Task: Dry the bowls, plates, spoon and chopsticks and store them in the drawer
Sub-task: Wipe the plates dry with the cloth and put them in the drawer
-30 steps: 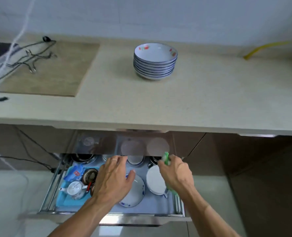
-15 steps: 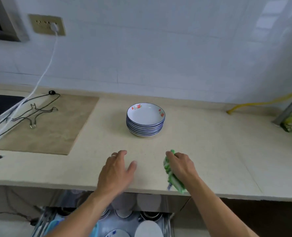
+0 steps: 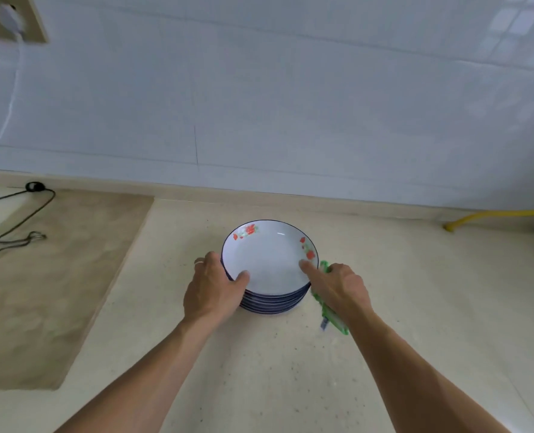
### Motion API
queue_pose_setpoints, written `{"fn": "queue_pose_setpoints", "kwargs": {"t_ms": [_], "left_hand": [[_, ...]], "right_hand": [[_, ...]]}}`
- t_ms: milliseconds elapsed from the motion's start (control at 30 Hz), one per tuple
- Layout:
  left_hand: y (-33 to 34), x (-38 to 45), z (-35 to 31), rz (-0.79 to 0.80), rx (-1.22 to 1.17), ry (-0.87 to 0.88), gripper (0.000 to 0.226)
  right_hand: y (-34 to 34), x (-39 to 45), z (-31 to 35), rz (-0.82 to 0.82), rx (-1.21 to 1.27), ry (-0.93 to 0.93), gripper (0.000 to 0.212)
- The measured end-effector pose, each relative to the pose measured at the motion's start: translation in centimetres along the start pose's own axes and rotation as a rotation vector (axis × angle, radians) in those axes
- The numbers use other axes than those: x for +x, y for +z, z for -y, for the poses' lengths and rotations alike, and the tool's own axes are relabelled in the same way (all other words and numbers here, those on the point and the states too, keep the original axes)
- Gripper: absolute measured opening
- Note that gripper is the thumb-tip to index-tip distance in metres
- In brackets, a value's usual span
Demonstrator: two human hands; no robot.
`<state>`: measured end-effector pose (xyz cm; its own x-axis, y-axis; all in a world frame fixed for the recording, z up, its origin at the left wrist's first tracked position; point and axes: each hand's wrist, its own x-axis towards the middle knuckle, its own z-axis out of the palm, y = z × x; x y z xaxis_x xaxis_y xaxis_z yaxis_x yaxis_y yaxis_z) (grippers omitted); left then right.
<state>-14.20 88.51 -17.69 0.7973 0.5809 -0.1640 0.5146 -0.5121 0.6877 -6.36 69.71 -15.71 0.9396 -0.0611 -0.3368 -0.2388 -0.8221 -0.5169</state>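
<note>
The stack of shallow white ceramic plates with dark blue rims and red flower prints (image 3: 270, 264) is sitting squarely between the two hands, so neither hand is needing to travel: the left hand (image 3: 211, 290) is wrapping the stack's left near edge, thumb lying over the rim of the top plate and fingers curling round the side, while the right hand (image 3: 337, 289) is lying against the right near edge, one finger stretching onto the top plate's rim beside a flower print, the remaining fingers clutching a bunched green and white cloth (image 3: 329, 310) that is hanging down below the palm, just outside the stack. The stack is round, with no long axis to line up, and both hands are about equally close, touching opposite sides; the coming lift is probably turning on whether the grip takes only the top plate or the pile beneath it, and the cloth-laden right hand is looking the weaker hold. Outward from the hands, the speckled beige stone countertop (image 3: 415, 307) is carrying the stack, a tan rectangular mat (image 3: 56, 276) with dark wires (image 3: 12, 226) is lying well to the left, a yellow hose (image 3: 490, 215) is running along the back edge to the far right, and a pale tiled wall (image 3: 290, 89) is rising behind, with a socket and white cable (image 3: 6, 114) at upper left
</note>
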Motion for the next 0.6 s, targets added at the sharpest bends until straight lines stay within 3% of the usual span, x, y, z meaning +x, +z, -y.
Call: {"fn": "queue_pose_setpoints", "kwargs": {"t_ms": [333, 600], "left_hand": [[0.6, 3.0, -1.2, 0.046, 0.117, -0.052, 0.039], [0.2, 2.6, -1.6, 0.066, 0.078, -0.052, 0.038]], "right_hand": [[0.3, 3.1, 0.5, 0.094, -0.051, 0.015, 0.032], [0.4, 2.8, -0.1, 0.115, 0.141, -0.019, 0.018]]}}
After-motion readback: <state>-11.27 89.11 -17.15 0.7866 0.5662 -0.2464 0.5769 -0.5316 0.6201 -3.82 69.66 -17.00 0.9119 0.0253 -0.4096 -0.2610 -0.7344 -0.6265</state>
